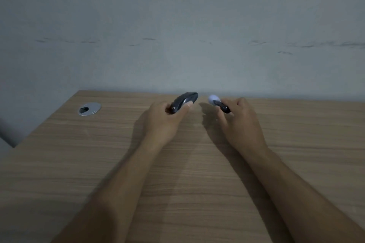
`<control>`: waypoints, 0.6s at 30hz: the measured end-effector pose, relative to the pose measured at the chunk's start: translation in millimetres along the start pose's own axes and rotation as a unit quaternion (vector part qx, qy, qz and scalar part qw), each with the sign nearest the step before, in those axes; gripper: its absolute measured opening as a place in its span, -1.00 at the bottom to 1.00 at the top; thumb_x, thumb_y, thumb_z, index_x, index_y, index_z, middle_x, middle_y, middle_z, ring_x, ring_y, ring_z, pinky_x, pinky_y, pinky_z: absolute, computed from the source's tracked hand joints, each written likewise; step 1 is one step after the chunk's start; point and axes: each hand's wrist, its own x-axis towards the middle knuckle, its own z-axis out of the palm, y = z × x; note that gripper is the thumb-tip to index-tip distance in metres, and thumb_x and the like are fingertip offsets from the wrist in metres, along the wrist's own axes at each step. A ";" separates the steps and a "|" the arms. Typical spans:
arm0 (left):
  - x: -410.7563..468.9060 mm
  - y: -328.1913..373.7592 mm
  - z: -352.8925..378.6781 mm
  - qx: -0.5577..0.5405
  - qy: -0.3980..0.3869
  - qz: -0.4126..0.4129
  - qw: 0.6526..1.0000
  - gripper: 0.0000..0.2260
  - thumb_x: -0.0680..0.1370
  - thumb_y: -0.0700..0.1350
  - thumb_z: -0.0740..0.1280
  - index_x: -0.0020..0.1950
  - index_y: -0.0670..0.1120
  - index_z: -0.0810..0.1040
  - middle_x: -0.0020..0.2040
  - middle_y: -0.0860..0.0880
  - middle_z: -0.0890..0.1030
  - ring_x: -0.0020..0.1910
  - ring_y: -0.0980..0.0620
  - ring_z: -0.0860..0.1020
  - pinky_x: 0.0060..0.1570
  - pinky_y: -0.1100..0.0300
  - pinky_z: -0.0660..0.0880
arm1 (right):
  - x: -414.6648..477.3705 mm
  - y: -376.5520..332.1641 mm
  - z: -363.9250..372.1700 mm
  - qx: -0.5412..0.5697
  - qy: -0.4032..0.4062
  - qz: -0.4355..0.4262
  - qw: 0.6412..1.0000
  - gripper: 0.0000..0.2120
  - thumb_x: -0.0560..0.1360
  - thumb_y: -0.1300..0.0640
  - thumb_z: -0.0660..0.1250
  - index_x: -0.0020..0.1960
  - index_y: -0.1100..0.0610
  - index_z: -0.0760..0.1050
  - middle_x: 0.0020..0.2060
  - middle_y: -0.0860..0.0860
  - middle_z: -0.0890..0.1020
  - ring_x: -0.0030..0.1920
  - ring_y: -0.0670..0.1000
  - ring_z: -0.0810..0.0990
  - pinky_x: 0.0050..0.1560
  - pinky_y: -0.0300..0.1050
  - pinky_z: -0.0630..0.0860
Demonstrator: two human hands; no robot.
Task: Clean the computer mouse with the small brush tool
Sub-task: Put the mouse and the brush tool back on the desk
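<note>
Both hands are reaching over the desk (79, 163), which is filling the lower half of the frame and is backing onto the wall (177, 25) above. The left hand (164, 122) is gripping the mouse (184, 101) just left of centre. The right hand (241, 118) is holding the brush tool (218, 102) just right of centre, its head pointing toward the mouse, apart from it. The cable grommet (89, 108) is sitting in the desk at centre left.

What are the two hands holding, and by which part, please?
Left hand grips the mouse by its rear; right hand holds the brush by its dark handle.
</note>
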 end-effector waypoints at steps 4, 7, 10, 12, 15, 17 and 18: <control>3.8 -11.7 14.8 0.068 0.058 0.068 0.994 -0.55 0.49 0.35 0.54 -0.14 -0.03 0.59 -0.04 0.00 0.61 0.07 -0.06 0.56 -0.13 0.15 0.31 | -3.9 -7.2 -5.9 -0.119 -0.106 0.043 0.986 -0.65 0.67 -0.10 0.34 0.41 -0.05 0.62 0.14 0.02 0.55 0.27 0.17 0.53 0.27 0.21 0.55; 6.6 -18.7 22.4 0.084 0.043 0.084 0.992 -0.56 0.47 0.32 0.57 -0.07 0.02 0.50 0.05 -0.01 0.56 0.22 -0.11 0.48 0.16 0.07 0.37 | -10.2 -12.9 -10.1 -0.182 -0.123 0.042 0.975 -0.65 0.68 -0.15 0.29 0.43 -0.11 0.55 0.23 0.00 0.54 0.34 0.13 0.48 0.25 0.19 0.45; 6.6 -21.5 24.5 0.145 0.036 0.066 0.987 -0.47 0.48 0.41 0.50 0.04 -0.03 0.52 0.18 -0.06 0.52 0.33 -0.14 0.42 0.31 0.00 0.38 | -16.0 -14.5 -10.5 -0.203 -0.146 0.053 0.967 -0.61 0.68 -0.22 0.24 0.44 -0.13 0.50 0.25 -0.02 0.53 0.36 0.11 0.47 0.28 0.21 0.43; 4.8 -20.3 24.4 0.213 0.029 0.047 0.976 -0.36 0.47 0.52 0.41 0.15 -0.02 0.55 0.26 -0.04 0.49 0.39 -0.12 0.41 0.34 -0.03 0.36 | -17.8 -14.4 -10.1 -0.220 -0.154 0.055 0.962 -0.57 0.68 -0.26 0.21 0.48 -0.14 0.48 0.27 -0.03 0.53 0.37 0.11 0.47 0.31 0.22 0.42; 4.2 -16.0 21.3 0.209 0.013 0.031 0.977 -0.26 0.42 0.64 0.30 0.20 0.01 0.54 0.31 0.01 0.46 0.43 -0.08 0.39 0.38 -0.08 0.33 | -15.5 -18.0 -14.4 -0.234 -0.163 0.057 0.957 -0.50 0.67 -0.33 0.18 0.51 -0.13 0.46 0.31 0.00 0.53 0.40 0.12 0.46 0.33 0.23 0.43; 9.5 -16.5 14.0 0.185 0.006 0.034 0.982 -0.30 0.54 0.60 0.18 0.27 0.03 0.55 0.35 0.01 0.48 0.47 -0.07 0.39 0.43 -0.12 0.28 | -15.2 -23.7 -18.1 -0.234 -0.170 0.062 0.955 -0.46 0.66 -0.38 0.17 0.48 -0.10 0.46 0.33 0.03 0.52 0.40 0.14 0.45 0.33 0.26 0.46; 11.1 -16.7 7.6 0.175 0.004 0.045 0.984 -0.37 0.64 0.51 0.10 0.36 0.04 0.55 0.39 0.01 0.48 0.51 -0.07 0.39 0.47 -0.15 0.26 | -14.7 -27.5 -19.9 -0.228 -0.166 0.064 0.957 -0.44 0.65 -0.39 0.18 0.48 -0.08 0.47 0.35 0.04 0.51 0.41 0.15 0.45 0.33 0.27 0.48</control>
